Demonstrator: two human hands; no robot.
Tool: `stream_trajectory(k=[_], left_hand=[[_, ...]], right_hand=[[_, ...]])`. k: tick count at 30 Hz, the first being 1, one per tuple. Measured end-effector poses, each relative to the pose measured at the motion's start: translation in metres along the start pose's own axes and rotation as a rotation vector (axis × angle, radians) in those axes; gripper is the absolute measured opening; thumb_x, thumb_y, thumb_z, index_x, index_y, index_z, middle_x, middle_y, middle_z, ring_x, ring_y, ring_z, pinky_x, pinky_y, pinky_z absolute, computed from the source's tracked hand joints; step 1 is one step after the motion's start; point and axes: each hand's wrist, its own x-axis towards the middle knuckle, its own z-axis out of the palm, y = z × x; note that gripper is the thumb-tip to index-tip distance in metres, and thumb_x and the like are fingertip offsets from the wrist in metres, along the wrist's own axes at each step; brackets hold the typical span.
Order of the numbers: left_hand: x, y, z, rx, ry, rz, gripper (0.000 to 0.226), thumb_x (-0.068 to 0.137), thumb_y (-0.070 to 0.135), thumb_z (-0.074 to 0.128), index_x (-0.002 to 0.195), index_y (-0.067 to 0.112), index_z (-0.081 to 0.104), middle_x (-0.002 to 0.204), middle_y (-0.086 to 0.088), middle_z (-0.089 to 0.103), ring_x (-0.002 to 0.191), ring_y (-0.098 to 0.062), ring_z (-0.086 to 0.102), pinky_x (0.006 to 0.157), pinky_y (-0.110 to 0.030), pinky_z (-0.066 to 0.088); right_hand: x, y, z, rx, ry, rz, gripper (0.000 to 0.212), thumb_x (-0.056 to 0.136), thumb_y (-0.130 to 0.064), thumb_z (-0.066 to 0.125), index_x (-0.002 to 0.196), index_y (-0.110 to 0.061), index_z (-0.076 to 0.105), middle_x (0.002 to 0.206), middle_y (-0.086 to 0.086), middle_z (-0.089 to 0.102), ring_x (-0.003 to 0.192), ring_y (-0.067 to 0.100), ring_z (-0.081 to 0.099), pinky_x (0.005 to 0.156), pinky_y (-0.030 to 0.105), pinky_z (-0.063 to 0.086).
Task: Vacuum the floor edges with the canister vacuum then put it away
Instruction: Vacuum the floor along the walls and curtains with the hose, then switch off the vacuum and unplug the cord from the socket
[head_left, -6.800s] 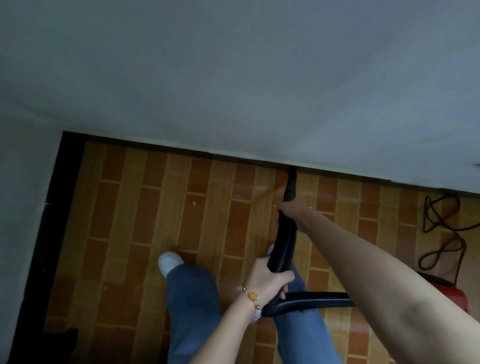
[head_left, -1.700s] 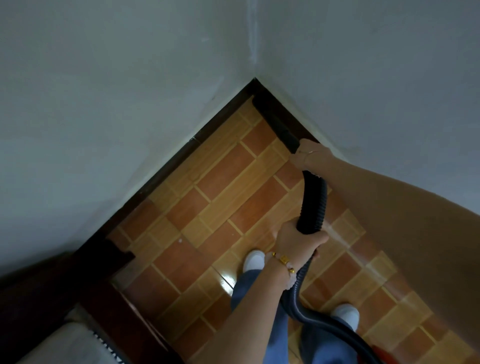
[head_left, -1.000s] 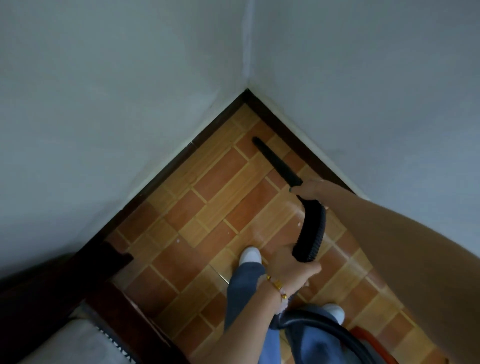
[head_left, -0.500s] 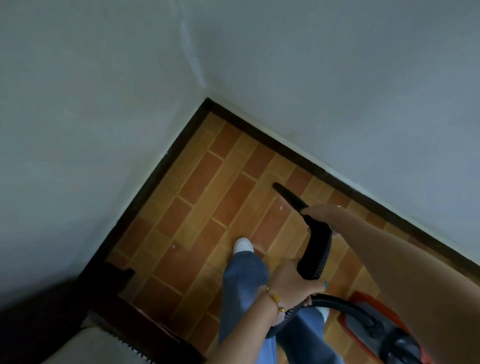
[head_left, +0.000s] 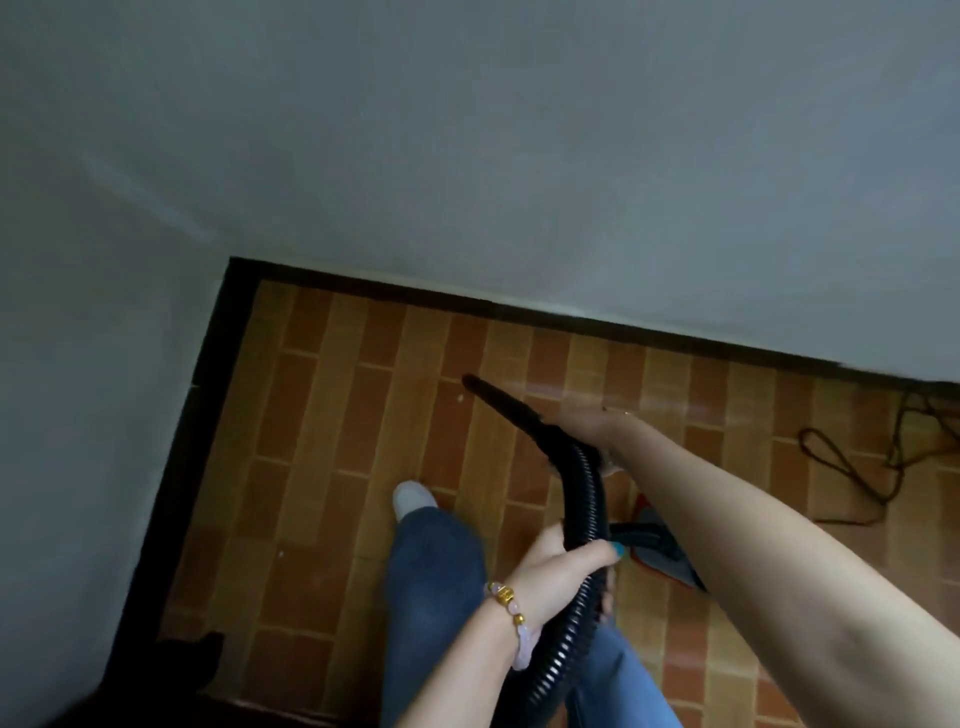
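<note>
A black ribbed vacuum hose (head_left: 584, 509) ends in a narrow black crevice nozzle (head_left: 498, 402) that points up-left and hangs over the brick-pattern floor, away from the wall. My right hand (head_left: 597, 423) grips the hose just behind the nozzle. Lower down, my left hand (head_left: 561, 571), with a bead bracelet on its wrist, is closed around the hose. The red and grey canister (head_left: 660, 545) sits on the floor behind my right forearm, mostly hidden.
Grey walls meet at a corner with a dark skirting board (head_left: 519, 309) along the floor edge. A black power cord (head_left: 852, 462) lies looped at the right. My jeans leg and white shoe (head_left: 410, 496) stand mid-floor. A dark object (head_left: 192, 660) sits bottom left.
The view has swung right, so the corner now lies at the left. The nozzle has come off the skirting and is held over open floor. The cord has come into sight.
</note>
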Motion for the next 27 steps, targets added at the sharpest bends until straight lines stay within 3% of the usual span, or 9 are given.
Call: stream_trajectory(k=[3,6,12,16,20,24,27], left_hand=[[0.007,-0.003,0.029,0.002,0.062,-0.012,0.013,0.088,0.011,0.059,0.085,0.007,0.047,0.058,-0.006,0.051,0.047,-0.015,0.049,0.046,-0.024,0.041],[0.021,-0.008,0.055,0.085,0.112,-0.028,0.012,0.088,0.009,0.058,0.083,0.006,0.047,0.058,-0.007,0.050,0.046,-0.016,0.048,0.044,-0.023,0.041],[0.051,-0.025,0.115,0.175,0.114,-0.092,0.014,0.086,0.005,0.058,0.079,0.007,0.047,0.056,-0.008,0.049,0.044,-0.016,0.047,0.042,-0.023,0.041],[0.070,-0.041,0.155,0.294,0.108,-0.129,0.015,0.085,0.002,0.057,0.076,0.006,0.047,0.057,-0.009,0.048,0.043,-0.016,0.046,0.041,-0.022,0.040],[0.092,-0.052,0.187,0.357,0.119,-0.146,0.016,0.083,-0.001,0.059,0.075,0.007,0.047,0.056,-0.007,0.050,0.044,-0.016,0.047,0.041,-0.023,0.041],[0.116,-0.059,0.216,0.395,0.112,-0.180,0.015,0.083,0.000,0.061,0.075,0.005,0.050,0.056,-0.006,0.052,0.044,-0.015,0.049,0.042,-0.023,0.044],[0.140,-0.062,0.238,0.397,0.126,-0.184,0.014,0.082,0.001,0.063,0.074,0.005,0.052,0.056,-0.007,0.052,0.045,-0.015,0.049,0.043,-0.022,0.045]], right_hand=[[-0.010,0.033,-0.027,0.126,-0.028,-0.082,0.035,0.095,-0.039,0.048,0.108,-0.006,0.053,0.092,0.012,0.060,0.079,0.023,0.060,0.074,0.032,0.052],[-0.017,0.076,-0.064,0.240,0.057,-0.148,0.035,0.096,-0.046,0.043,0.117,-0.019,0.050,0.108,0.014,0.066,0.096,0.026,0.068,0.086,0.039,0.056],[-0.027,0.189,-0.127,0.566,0.287,-0.202,0.038,0.100,-0.034,0.037,0.129,-0.010,0.047,0.091,0.006,0.067,0.081,0.016,0.066,0.075,0.032,0.055],[-0.023,0.263,-0.156,0.662,0.413,-0.219,0.041,0.100,-0.029,0.039,0.135,-0.008,0.047,0.092,0.006,0.065,0.084,0.017,0.063,0.064,0.026,0.053],[-0.016,0.315,-0.173,0.687,0.497,-0.240,0.038,0.099,-0.025,0.038,0.133,-0.010,0.048,0.097,0.011,0.063,0.087,0.022,0.060,0.065,0.026,0.048],[-0.008,0.353,-0.188,0.710,0.541,-0.233,0.033,0.099,-0.022,0.038,0.125,-0.011,0.054,0.089,0.007,0.061,0.080,0.020,0.059,0.061,0.025,0.046],[0.001,0.376,-0.201,0.745,0.591,-0.239,0.032,0.098,-0.018,0.039,0.124,-0.011,0.056,0.085,0.006,0.060,0.081,0.021,0.058,0.067,0.030,0.048]])
